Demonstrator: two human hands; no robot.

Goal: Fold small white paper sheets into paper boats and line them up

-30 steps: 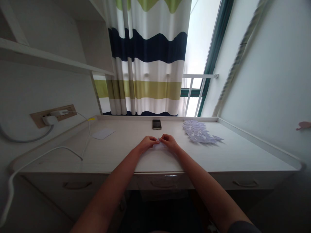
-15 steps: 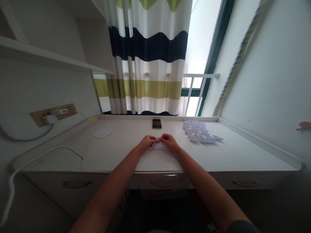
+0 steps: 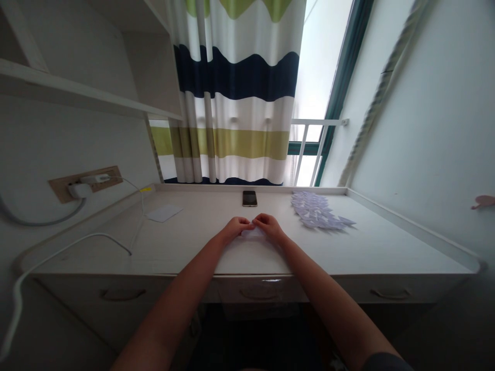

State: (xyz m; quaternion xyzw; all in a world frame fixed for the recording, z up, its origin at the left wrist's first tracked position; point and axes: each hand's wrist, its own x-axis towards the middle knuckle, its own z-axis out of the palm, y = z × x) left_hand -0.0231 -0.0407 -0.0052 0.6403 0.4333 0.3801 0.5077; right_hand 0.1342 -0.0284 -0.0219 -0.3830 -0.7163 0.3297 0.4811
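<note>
Head view, only one I've got. Left hand and right hand meet over the middle of the white desk, thumbs and fingers pinched on a small piece of white paper. Both grips closed on it; the exact fold is hidden behind the fingers. Paper sits between the hands, low and close to the desk surface; can't tell if it touches.

Delta vs half a second ago: small. Hands hold the same spot, fingertips nearly together. White tip that poked up between them shows less now; the paper's near part reads as a flatter strip under the fingers.

Rest unchanged: phone lies just beyond the hands, dark screen up. Heap of pointed folded papers on the right-hand side, one piece poking out at its near right end. Flat white sheet over on the left, near the white cable. Striped curtain hangs behind the desk, same as before.
</note>
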